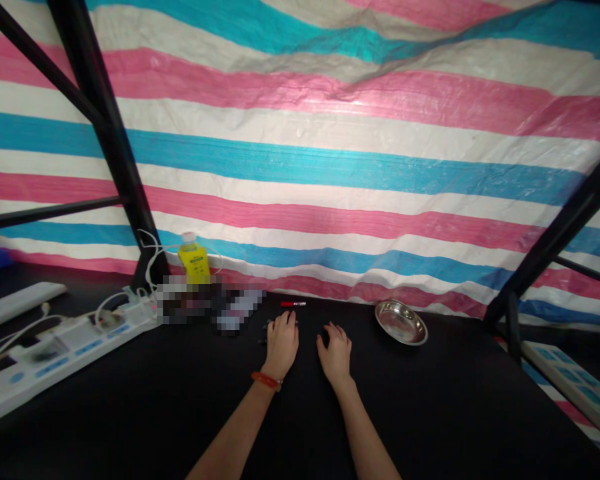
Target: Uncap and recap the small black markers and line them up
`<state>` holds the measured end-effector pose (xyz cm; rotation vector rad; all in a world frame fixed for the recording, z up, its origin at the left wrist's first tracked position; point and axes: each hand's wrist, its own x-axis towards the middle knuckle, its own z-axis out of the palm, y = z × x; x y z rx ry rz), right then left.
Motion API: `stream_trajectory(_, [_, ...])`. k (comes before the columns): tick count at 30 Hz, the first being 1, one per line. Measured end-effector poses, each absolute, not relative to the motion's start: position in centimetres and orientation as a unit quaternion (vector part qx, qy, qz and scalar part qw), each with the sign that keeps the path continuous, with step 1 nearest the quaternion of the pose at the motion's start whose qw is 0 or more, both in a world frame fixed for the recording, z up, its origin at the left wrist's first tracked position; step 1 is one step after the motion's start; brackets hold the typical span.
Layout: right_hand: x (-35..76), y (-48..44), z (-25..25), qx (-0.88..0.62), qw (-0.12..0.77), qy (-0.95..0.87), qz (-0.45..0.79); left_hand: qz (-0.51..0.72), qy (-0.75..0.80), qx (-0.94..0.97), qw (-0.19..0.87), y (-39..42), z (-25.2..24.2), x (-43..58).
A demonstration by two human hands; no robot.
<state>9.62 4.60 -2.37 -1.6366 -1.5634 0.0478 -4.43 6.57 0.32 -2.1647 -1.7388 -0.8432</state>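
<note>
My left hand (pixel 283 343), with an orange bracelet (pixel 266 381) at its wrist, rests on dark small items (pixel 264 333) that it largely covers; its fingers are spread. To its right, my right hand (pixel 335 353) lies palm down on the black table (pixel 300 440), fingers slightly apart and nothing visible in it. Just beyond my left fingertips is a red pen-like object (pixel 293 304) with a silvery end. A round shiny metal dish (pixel 401 323) sits on the table to the right of my right hand.
A yellow bottle (pixel 195 260) with a white cap stands at the back left, beside blurred items (pixel 237 310). White power strips (pixel 80 353) and cables lie at the left. Black frame posts (pixel 115 153) flank a striped sheet (pixel 330 167) behind the table.
</note>
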Motion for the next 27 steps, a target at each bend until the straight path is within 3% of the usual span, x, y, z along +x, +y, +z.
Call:
stream_trajectory(10, [9.7, 4.7, -2.6, -0.632, 0.476, -0.612, 0.011, -0.290, -0.616, -0.720, 0.132, 6.4, 0.0, -4.1])
stream_trajectory(18, [11.9, 6.1, -2.0, -0.617, 0.616, -0.462, 0.165, -0.292, -0.604, -0.731, 0.123, 6.1, 0.4, -4.2])
stream_trajectory(22, [13.1, 6.7, -2.4, -0.583, 0.664, -0.424, 0.199, -0.328, -0.507, -0.795, 0.051, 5.3, 1.5, -4.0])
stream_trajectory(27, [13.0, 6.7, -2.7, -0.580, 0.650, -0.458, 0.177, -0.306, -0.372, -0.875, -0.044, 3.5, 2.3, -2.8])
